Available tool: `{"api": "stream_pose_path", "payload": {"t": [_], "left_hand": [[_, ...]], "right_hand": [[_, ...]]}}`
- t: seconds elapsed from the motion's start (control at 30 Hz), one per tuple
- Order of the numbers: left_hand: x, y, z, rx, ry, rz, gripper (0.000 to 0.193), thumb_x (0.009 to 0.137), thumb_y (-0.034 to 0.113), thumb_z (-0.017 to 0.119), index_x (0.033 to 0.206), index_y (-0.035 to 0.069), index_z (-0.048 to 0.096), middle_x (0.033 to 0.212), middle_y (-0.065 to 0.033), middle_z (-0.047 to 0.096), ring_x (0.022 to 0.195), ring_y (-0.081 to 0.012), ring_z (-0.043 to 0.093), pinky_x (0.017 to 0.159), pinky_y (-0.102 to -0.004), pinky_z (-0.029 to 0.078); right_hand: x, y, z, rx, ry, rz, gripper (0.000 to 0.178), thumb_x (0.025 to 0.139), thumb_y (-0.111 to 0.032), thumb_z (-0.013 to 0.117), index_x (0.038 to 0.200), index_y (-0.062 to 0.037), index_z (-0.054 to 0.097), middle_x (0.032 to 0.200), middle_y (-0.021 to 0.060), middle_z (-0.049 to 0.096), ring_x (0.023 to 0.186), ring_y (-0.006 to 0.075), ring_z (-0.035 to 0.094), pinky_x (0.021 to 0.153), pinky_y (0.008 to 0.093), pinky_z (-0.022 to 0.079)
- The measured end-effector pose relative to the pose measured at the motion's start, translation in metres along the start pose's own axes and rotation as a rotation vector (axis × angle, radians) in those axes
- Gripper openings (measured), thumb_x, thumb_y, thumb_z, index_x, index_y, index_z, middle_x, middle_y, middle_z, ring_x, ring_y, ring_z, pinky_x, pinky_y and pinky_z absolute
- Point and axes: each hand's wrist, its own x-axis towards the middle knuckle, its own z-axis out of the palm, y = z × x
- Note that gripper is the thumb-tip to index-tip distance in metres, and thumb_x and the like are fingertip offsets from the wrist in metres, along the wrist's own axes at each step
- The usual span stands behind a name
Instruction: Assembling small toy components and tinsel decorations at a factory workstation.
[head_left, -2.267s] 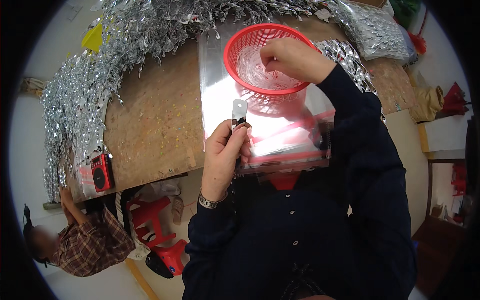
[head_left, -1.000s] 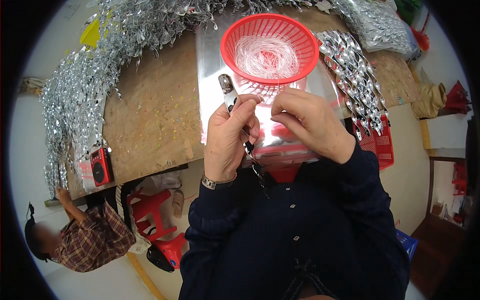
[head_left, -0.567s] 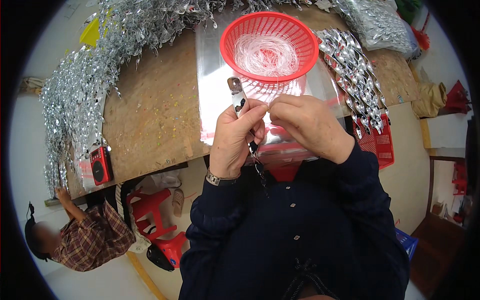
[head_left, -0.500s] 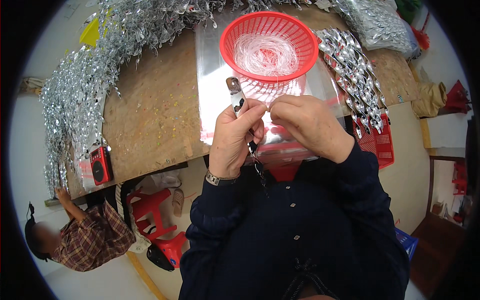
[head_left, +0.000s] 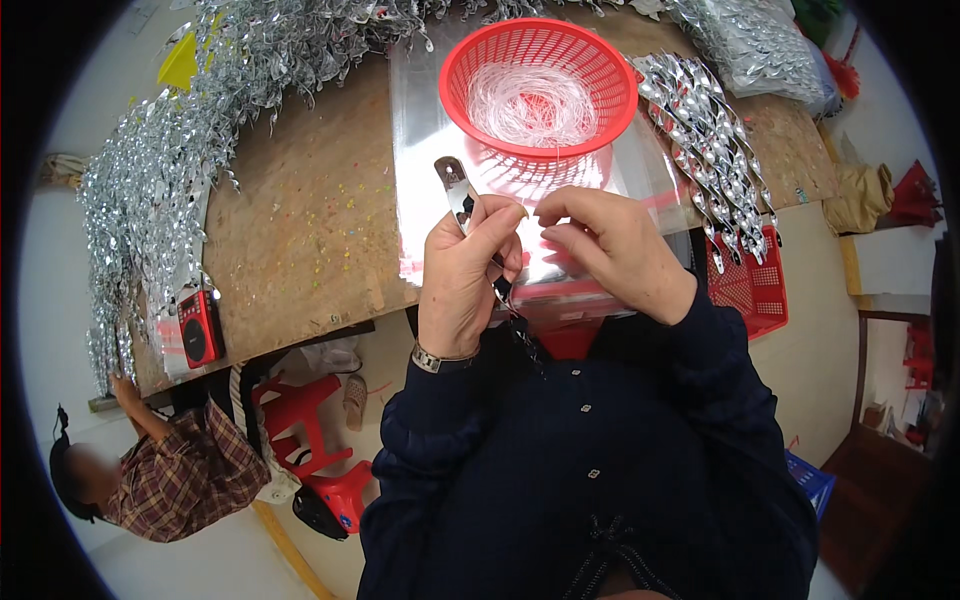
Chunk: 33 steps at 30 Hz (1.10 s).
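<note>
My left hand is closed on a twisted silver foil strip. Its flat, rounded end with a small hole sticks up above the fingers, and the spiral tail hangs below toward my lap. The left thumb and forefinger press together at their tips; any thread between them is too fine to make out. Close by on the right, my right hand is open, with a gap between its bent forefinger and thumb. Beyond both hands stands a red plastic basket holding a tangle of clear, whitish thread.
Clear plastic sheets lie under the basket on the wooden table. Twisted silver strips are heaped at right, above a red crate. Silver tinsel drapes the left side near a red radio. Another person sits at left.
The right thumb and forefinger have parted, and that hand has shifted slightly away from the left one. The strip's top end has tilted leftward in my left hand.
</note>
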Motion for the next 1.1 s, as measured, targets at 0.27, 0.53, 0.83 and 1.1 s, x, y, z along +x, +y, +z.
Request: {"api": "stream_pose_path", "payload": {"t": [0.27,0.53,0.83,1.1], "left_hand": [[-0.006,-0.006,0.007,0.187,0.041,0.089,0.01,0.089,0.011,0.061,0.091,0.001,0.063,0.064,0.0007,0.054,0.054,-0.0055,0.05,0.05,-0.0192,0.038],[-0.011,-0.014,0.007,0.249,0.038,0.072,0.01,0.09,0.011,0.06,0.089,0.002,0.063,0.063,0.0022,0.054,0.053,-0.0034,0.048,0.048,-0.0182,0.035],[-0.015,-0.011,0.004,0.247,0.054,0.093,0.01,0.09,0.011,0.06,0.096,0.003,0.062,0.065,0.0022,0.054,0.053,-0.003,0.047,0.047,-0.0173,0.035],[-0.017,-0.004,0.009,0.305,0.02,0.173,0.018,0.089,0.008,0.062,0.106,0.002,0.061,0.072,0.002,0.055,0.059,-0.0031,0.048,0.049,-0.0173,0.037]], "right_hand": [[0.0,-0.009,0.015,0.34,0.18,0.175,0.017,0.09,-0.004,0.057,0.103,0.0038,0.062,0.091,0.0061,0.066,0.078,0.0087,0.059,0.069,0.0217,0.047],[0.001,-0.006,0.021,0.542,0.209,0.236,0.01,0.09,-0.006,0.058,0.096,0.0012,0.063,0.082,0.0012,0.063,0.072,0.005,0.055,0.063,0.0197,0.044],[0.002,-0.011,0.014,0.563,0.195,0.269,0.007,0.09,-0.004,0.058,0.092,0.0016,0.061,0.08,0.002,0.062,0.069,0.005,0.055,0.061,0.0187,0.045],[0.003,-0.014,0.011,0.119,0.252,0.051,0.01,0.085,0.0,0.062,0.095,0.0019,0.061,0.08,0.0077,0.064,0.069,0.0111,0.06,0.062,0.0246,0.048]]}}
